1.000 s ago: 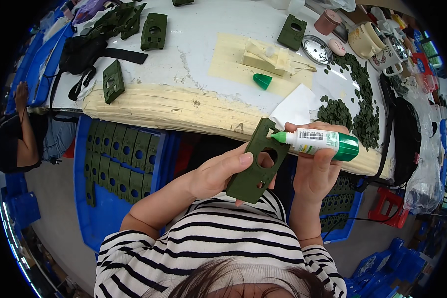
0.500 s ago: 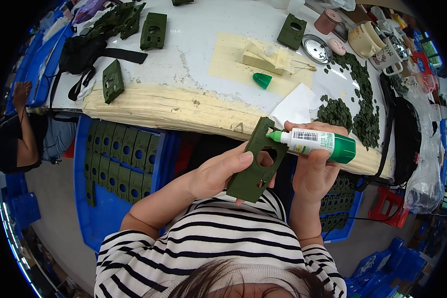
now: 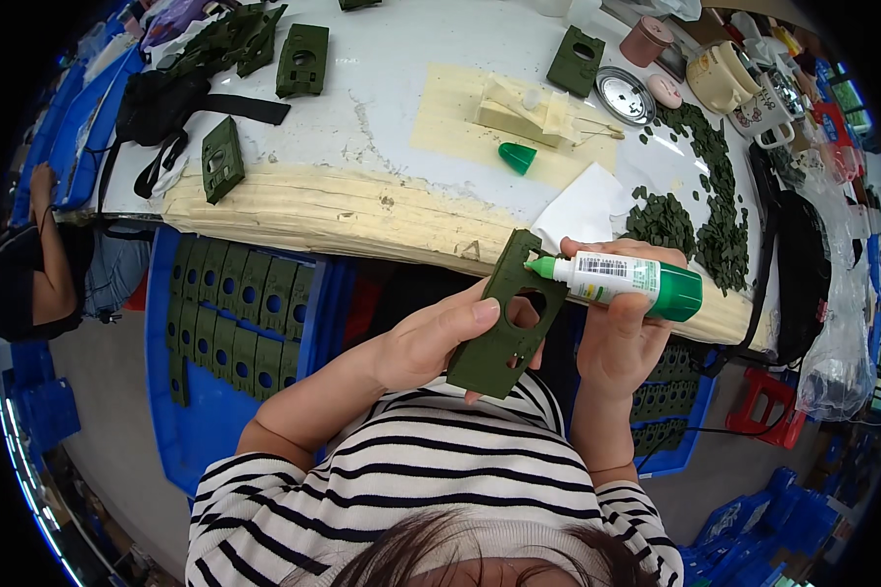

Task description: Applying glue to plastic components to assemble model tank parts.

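Observation:
My left hand [image 3: 439, 338] is closed around a dark green plastic model tank hull [image 3: 494, 347], a flat part with a large round hole and smaller openings. It is tilted, its far end near the table edge. In my right hand [image 3: 622, 333] lies a white and green glue bottle [image 3: 622, 282], held sideways. Its green nozzle tip touches or nearly touches the hull's far end, beside a small opening. The bottle's green cap [image 3: 517, 158] rests on the table. Part of my right fingers is hidden behind the bottle.
Similar hulls [image 3: 303, 61] lie on the table, and rows of them fill a blue tray [image 3: 176, 445] at lower left. Small green pieces [image 3: 715, 186] are heaped on the right, near a mug [image 3: 719, 78] and round tin lid [image 3: 625, 96]. Another person's arm [image 3: 54, 245] shows far left.
My hands, the hull and the glue bottle stay practically still. At the far left, the other person's hand and arm have shifted slightly.

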A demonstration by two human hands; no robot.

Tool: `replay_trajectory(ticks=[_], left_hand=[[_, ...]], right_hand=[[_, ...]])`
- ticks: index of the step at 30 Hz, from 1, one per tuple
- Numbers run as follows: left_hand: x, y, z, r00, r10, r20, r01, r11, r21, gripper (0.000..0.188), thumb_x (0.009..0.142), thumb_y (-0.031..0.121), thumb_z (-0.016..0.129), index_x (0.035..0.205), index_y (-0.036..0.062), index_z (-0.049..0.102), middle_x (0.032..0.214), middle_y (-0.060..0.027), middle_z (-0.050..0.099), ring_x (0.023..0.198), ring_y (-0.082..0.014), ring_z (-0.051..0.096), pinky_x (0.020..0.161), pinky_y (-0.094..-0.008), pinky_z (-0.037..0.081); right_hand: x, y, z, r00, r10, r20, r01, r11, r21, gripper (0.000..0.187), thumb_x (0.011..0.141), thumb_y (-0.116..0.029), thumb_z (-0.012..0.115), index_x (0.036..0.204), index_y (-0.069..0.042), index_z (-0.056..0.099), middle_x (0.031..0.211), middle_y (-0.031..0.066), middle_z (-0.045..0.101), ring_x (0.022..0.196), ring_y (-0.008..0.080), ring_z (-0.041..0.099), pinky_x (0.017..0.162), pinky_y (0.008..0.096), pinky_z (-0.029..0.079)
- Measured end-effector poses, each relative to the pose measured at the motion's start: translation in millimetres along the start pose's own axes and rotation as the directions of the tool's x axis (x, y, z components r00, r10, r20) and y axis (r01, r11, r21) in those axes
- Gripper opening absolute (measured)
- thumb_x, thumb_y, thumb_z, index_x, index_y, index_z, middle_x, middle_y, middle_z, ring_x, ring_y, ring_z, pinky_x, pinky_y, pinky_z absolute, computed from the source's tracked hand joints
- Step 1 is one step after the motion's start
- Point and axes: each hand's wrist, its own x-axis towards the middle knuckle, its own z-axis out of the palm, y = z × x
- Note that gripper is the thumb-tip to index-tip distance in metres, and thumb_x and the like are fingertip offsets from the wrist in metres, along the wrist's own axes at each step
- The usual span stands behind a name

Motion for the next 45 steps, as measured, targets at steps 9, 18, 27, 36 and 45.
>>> replay_trajectory(ticks=[9, 18, 27, 36, 45], left_hand=[[-1, -1, 1, 1.000, -0.001, -0.027, 0.000, 1.000, -0.007, 0.073, 0.089, 0.054, 0.041, 0.134, -0.0008, 0.025, 0.096, -0.0194, 0.055, 0.061, -0.0143, 0.057, 0.042, -0.0218, 0.047], [-3, 7, 4, 0.996, 0.052, -0.072, -0.051, 0.998, 0.022, 0.073, 0.088, 0.054, 0.040, 0.134, -0.0008, 0.026, 0.094, -0.0184, 0.056, 0.060, -0.0109, 0.056, 0.042, -0.0192, 0.047], [-5, 7, 4, 0.991, 0.076, -0.111, -0.055, 0.981, 0.187, 0.076, 0.087, 0.057, 0.040, 0.132, -0.0023, 0.028, 0.094, -0.0162, 0.056, 0.064, -0.0104, 0.057, 0.045, -0.0191, 0.047], [-5, 8, 4, 0.990, 0.076, -0.117, -0.049, 0.975, 0.218, 0.076, 0.087, 0.057, 0.038, 0.132, -0.0021, 0.028, 0.094, -0.0156, 0.056, 0.065, -0.0108, 0.056, 0.045, -0.0196, 0.047], [-5, 8, 4, 0.990, 0.075, -0.117, -0.049, 0.976, 0.213, 0.075, 0.086, 0.057, 0.038, 0.132, -0.0021, 0.028, 0.094, -0.0152, 0.056, 0.065, -0.0107, 0.056, 0.045, -0.0192, 0.047]], right_hand=[[0, -2, -4, 0.995, 0.103, -0.008, -0.102, 0.993, 0.062, 0.046, 0.089, -0.043, 0.054, 0.104, -0.001, 0.043, 0.096, 0.0147, 0.055, 0.095, 0.0294, 0.061, 0.086, 0.0432, 0.051], [6, -8, -8, 1.000, -0.029, 0.002, 0.029, 0.999, 0.036, 0.045, 0.089, -0.042, 0.057, 0.103, -0.002, 0.043, 0.095, 0.0154, 0.058, 0.088, 0.0229, 0.060, 0.083, 0.0352, 0.047], [3, -3, -10, 0.999, -0.013, -0.035, 0.015, 0.999, 0.044, 0.043, 0.089, -0.040, 0.058, 0.103, -0.002, 0.042, 0.093, 0.0163, 0.059, 0.090, 0.0225, 0.059, 0.081, 0.0329, 0.047], [1, 0, -18, 0.999, -0.017, 0.041, 0.019, 0.999, -0.029, 0.044, 0.091, -0.040, 0.051, 0.110, -0.003, 0.038, 0.101, 0.0186, 0.054, 0.095, 0.0280, 0.060, 0.082, 0.0437, 0.055], [2, 0, -11, 0.998, -0.020, -0.059, 0.020, 1.000, -0.007, 0.044, 0.087, -0.040, 0.060, 0.101, -0.001, 0.044, 0.093, 0.0131, 0.056, 0.090, 0.0225, 0.059, 0.079, 0.0324, 0.047]])
